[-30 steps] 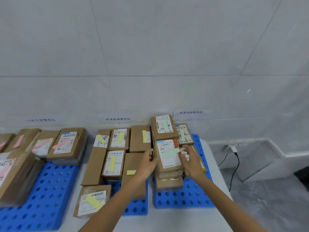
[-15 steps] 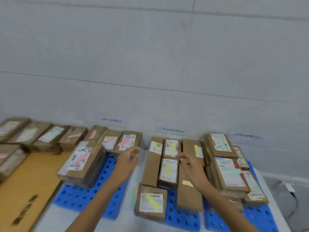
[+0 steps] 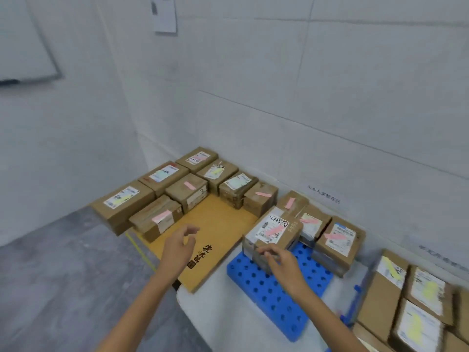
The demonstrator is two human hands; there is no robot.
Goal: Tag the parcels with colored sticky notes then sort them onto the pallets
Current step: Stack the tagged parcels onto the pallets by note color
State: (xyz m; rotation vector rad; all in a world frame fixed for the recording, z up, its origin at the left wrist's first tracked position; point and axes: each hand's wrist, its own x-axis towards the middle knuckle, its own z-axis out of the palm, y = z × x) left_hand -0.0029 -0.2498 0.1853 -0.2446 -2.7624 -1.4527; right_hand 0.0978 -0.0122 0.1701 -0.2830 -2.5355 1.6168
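Several brown cardboard parcels sit on a wooden board [image 3: 218, 240] at the left; some carry pink notes, like the near one [image 3: 156, 219], and one long parcel [image 3: 121, 203] has a yellow note. Pink-tagged parcels stand on a blue pallet [image 3: 264, 288], the nearest being a stacked parcel [image 3: 272, 231]. Yellow-tagged parcels [image 3: 406, 301] lie at the right. My left hand [image 3: 177, 247] hovers over the board with fingers loosely curled, holding nothing. My right hand [image 3: 283, 265] hangs just in front of the stacked parcel, fingers relaxed and empty.
A white table [image 3: 210, 316] carries the pallets. The wall [image 3: 279, 97] runs close behind, with a paper label [image 3: 323, 194] on it. A whiteboard [image 3: 22, 47] hangs at the left. Grey floor [image 3: 63, 275] lies left of the table.
My view has swung left, from the green-tagged stack on the right pallet to the wooden board. Both hands let go of that stack and now hover empty over the board and blue pallet.
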